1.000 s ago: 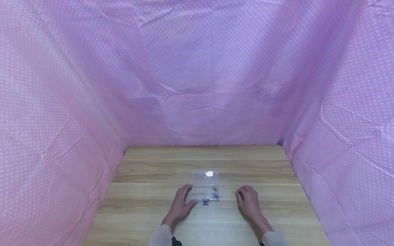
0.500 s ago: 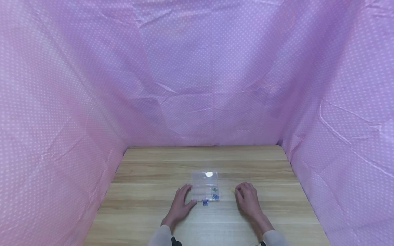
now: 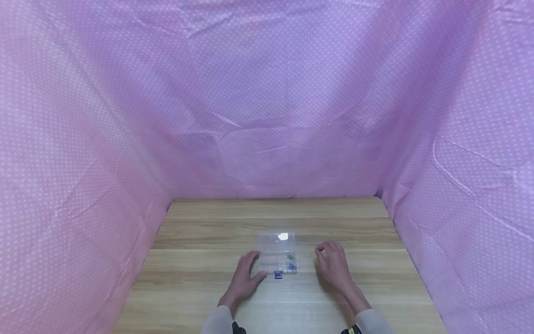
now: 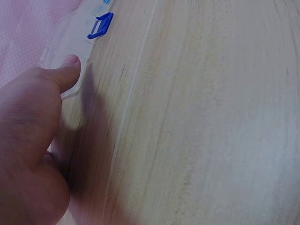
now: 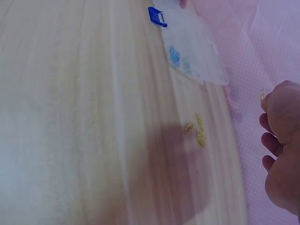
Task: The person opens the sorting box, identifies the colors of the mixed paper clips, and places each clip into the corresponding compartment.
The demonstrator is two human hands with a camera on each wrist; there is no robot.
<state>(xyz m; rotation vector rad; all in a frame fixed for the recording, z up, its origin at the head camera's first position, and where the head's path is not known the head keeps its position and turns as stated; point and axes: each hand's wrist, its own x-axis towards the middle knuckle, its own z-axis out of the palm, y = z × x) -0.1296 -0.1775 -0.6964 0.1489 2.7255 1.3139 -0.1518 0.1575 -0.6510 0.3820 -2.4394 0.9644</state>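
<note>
A clear plastic compartment box (image 3: 269, 262) lies on the table with its lid folded back and a blue latch (image 3: 278, 274) at the front. Green paper clips (image 3: 290, 257) and blue paper clips (image 3: 292, 266) sit in its right-hand compartments. My left hand (image 3: 244, 279) holds the box by its left side, thumb at the front corner and fingers further back. To the right of the box, my right hand (image 3: 333, 266) pinches a yellow paper clip (image 5: 262, 95) between thumb and fingertip, raised above the table. Several yellow paper clips (image 5: 200, 137) lie on the wood below it.
The wood-grain table (image 3: 200, 232) is enclosed at the back and both sides by pink dotted cloth (image 3: 267, 157). The raised lid (image 3: 271, 241) lies toward the back of the box.
My right hand has lifted up and slightly away from the tabletop, now with a yellow paper clip pinched in it. The left hand and the box have stayed in place.
</note>
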